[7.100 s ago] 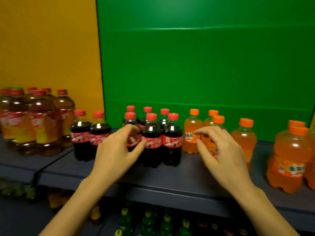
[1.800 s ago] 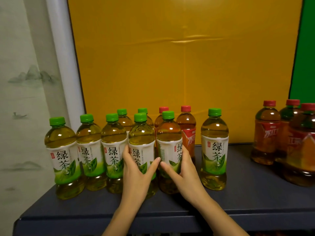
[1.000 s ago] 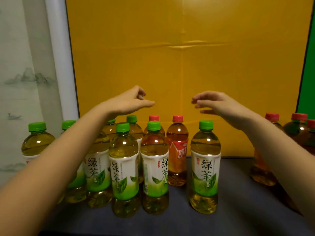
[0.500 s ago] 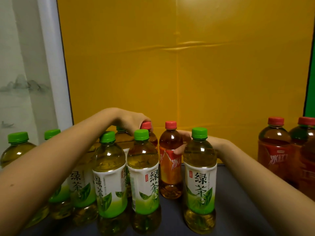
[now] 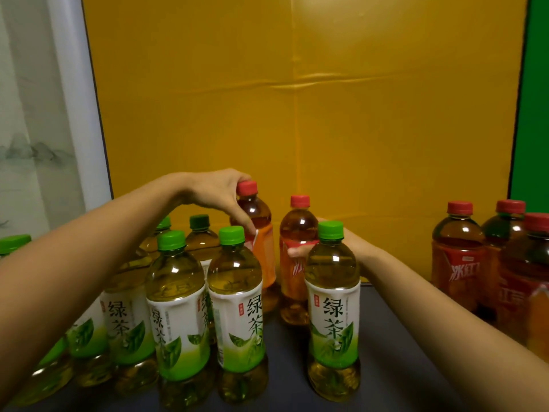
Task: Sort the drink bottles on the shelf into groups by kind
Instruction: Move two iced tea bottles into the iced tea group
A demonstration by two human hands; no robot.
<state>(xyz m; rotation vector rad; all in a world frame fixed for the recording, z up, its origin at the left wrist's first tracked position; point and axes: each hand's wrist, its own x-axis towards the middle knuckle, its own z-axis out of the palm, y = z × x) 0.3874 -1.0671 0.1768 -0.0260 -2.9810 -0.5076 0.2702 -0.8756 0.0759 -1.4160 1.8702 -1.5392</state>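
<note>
Two red-capped iced tea bottles stand behind a cluster of green-capped green tea bottles [image 5: 178, 304] on the dark shelf [image 5: 395, 367]. My left hand [image 5: 221, 194] grips the neck of the left iced tea bottle [image 5: 258, 233], which sits higher than its neighbour. My right hand [image 5: 352, 240] reaches behind a lone green tea bottle [image 5: 332, 307] and holds the right iced tea bottle [image 5: 298, 233] at its shoulder, thumb across the label; most of that hand is hidden.
Several more iced tea bottles [image 5: 463, 254] stand grouped at the right. A yellow backing panel [image 5: 297, 99] closes the rear, with a green panel [image 5: 534, 99] to the right and a white post [image 5: 80, 114] at the left end.
Both hands came down from above the bottles onto the two red-capped bottles at the back. The left bottle has since risen a little in my left hand.
</note>
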